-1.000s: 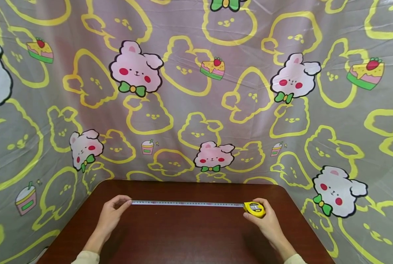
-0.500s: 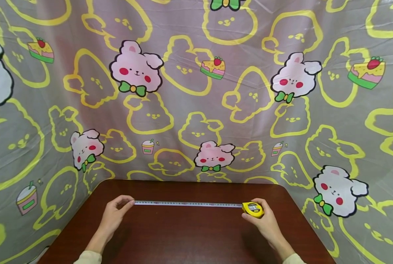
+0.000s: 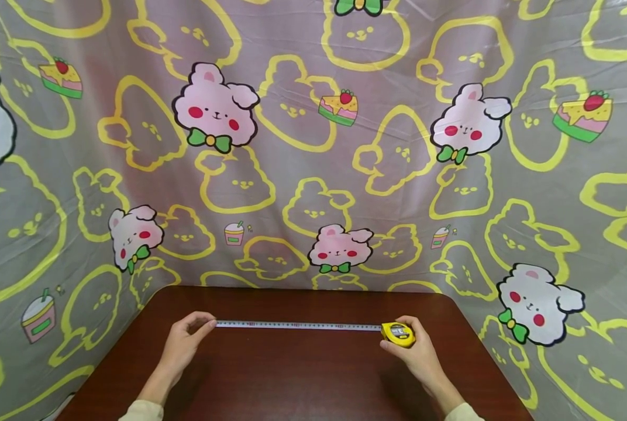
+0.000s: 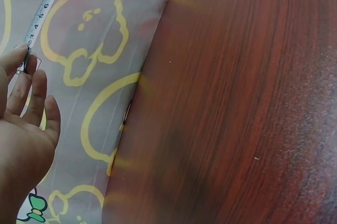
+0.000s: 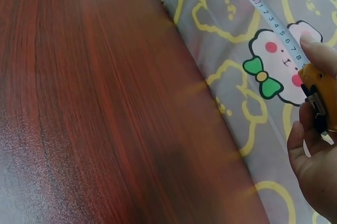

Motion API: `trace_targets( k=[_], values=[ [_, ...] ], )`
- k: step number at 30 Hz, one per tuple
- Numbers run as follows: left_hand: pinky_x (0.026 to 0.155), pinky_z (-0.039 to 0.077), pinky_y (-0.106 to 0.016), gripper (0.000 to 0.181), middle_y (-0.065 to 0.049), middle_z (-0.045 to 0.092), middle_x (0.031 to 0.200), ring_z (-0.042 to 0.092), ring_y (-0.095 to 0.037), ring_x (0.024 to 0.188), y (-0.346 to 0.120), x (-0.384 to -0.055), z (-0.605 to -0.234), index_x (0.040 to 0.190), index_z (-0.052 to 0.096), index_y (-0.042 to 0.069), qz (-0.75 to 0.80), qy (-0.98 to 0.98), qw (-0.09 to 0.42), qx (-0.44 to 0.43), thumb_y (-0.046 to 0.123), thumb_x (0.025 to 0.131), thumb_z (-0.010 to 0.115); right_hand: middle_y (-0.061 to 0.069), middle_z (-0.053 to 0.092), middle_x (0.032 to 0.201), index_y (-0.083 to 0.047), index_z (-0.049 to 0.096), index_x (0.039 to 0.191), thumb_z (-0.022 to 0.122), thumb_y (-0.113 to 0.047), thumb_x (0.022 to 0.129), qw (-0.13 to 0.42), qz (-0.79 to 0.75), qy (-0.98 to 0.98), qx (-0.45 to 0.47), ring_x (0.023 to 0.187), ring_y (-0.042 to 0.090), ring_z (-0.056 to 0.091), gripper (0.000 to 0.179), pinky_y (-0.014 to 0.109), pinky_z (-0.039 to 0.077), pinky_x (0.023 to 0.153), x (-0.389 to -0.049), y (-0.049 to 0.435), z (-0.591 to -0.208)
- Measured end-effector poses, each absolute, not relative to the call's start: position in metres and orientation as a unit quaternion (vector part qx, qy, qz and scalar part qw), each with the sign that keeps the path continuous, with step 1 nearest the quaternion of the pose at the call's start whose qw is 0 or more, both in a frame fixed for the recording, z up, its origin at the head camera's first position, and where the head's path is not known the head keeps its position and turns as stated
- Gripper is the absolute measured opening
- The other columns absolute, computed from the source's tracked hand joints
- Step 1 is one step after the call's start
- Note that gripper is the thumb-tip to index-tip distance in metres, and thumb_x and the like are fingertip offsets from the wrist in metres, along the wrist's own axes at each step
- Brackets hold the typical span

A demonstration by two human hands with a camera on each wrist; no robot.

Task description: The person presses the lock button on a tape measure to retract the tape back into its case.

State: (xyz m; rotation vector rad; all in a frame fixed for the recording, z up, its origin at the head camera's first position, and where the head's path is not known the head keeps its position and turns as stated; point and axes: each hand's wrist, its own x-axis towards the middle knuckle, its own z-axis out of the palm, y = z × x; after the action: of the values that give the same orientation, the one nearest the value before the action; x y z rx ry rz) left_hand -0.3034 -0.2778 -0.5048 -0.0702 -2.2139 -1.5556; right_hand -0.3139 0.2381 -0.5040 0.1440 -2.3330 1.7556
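Observation:
A yellow tape measure [image 3: 398, 334] is gripped by my right hand [image 3: 417, 355], its case between thumb and fingers. From the case a white blade [image 3: 298, 325] with black and red numbers runs straight to the left, level above the tabletop. My left hand [image 3: 183, 345] pinches the free end between thumb and index finger. In the left wrist view the blade's hooked end [image 4: 26, 58] shows at those fingertips, the other fingers loosely bent. A metal clip [image 5: 317, 109] on the case faces the right wrist camera.
Beneath both hands lies a dark reddish-brown wooden table [image 3: 292, 374]. A grey curtain [image 3: 303, 146] printed with yellow outlines and white rabbit faces hangs behind it and along both sides.
My right hand has moved a little left with the case, and the stretched blade is shorter. My left hand has shifted slightly right, still pinching the end.

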Motion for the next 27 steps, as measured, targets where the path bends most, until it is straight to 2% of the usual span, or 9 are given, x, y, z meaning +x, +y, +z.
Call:
trace_targets(
  k=[6, 15, 22, 27],
  values=[
    [0.079, 0.047, -0.022, 0.016, -0.007, 0.072, 0.103, 0.062, -0.010, 0.093, -0.275, -0.303, -0.505, 0.107, 0.073, 0.003, -0.564, -0.798, 0.211, -0.024, 0.016, 0.098, 0.075, 0.017, 0.056, 0.121, -0.006, 0.051, 0.130, 0.092, -0.011, 0.079, 0.109, 0.598, -0.792, 0.054, 0.102, 0.029, 0.057, 0.066, 0.028, 0.055, 0.079, -0.315, 0.235, -0.504],
    [0.078, 0.047, -0.023, 0.013, -0.007, 0.072, 0.100, 0.061, -0.010, 0.092, -0.272, -0.305, -0.509, 0.105, 0.073, 0.003, -0.565, -0.798, 0.209, -0.027, 0.013, 0.097, 0.075, 0.015, 0.056, 0.117, -0.009, 0.052, 0.128, 0.093, -0.016, 0.078, 0.102, 0.595, -0.795, 0.053, 0.098, 0.027, 0.058, 0.066, 0.029, 0.054, 0.077, -0.314, 0.231, -0.502],
    [0.078, 0.048, -0.023, 0.014, -0.005, 0.072, 0.099, 0.062, -0.011, 0.091, -0.268, -0.303, -0.505, 0.104, 0.073, 0.005, -0.568, -0.794, 0.215, -0.035, 0.015, 0.096, 0.076, 0.015, 0.056, 0.115, -0.010, 0.052, 0.125, 0.092, -0.011, 0.078, 0.111, 0.591, -0.797, 0.057, 0.097, 0.027, 0.058, 0.062, 0.029, 0.054, 0.076, -0.315, 0.229, -0.502],
    [0.079, 0.049, -0.021, 0.016, -0.006, 0.072, 0.100, 0.063, -0.010, 0.092, -0.264, -0.302, -0.503, 0.105, 0.073, 0.003, -0.570, -0.792, 0.216, -0.042, 0.016, 0.097, 0.076, 0.014, 0.057, 0.113, -0.008, 0.052, 0.126, 0.094, -0.013, 0.076, 0.112, 0.591, -0.796, 0.061, 0.096, 0.027, 0.058, 0.065, 0.029, 0.054, 0.075, -0.314, 0.226, -0.501]
  ],
)
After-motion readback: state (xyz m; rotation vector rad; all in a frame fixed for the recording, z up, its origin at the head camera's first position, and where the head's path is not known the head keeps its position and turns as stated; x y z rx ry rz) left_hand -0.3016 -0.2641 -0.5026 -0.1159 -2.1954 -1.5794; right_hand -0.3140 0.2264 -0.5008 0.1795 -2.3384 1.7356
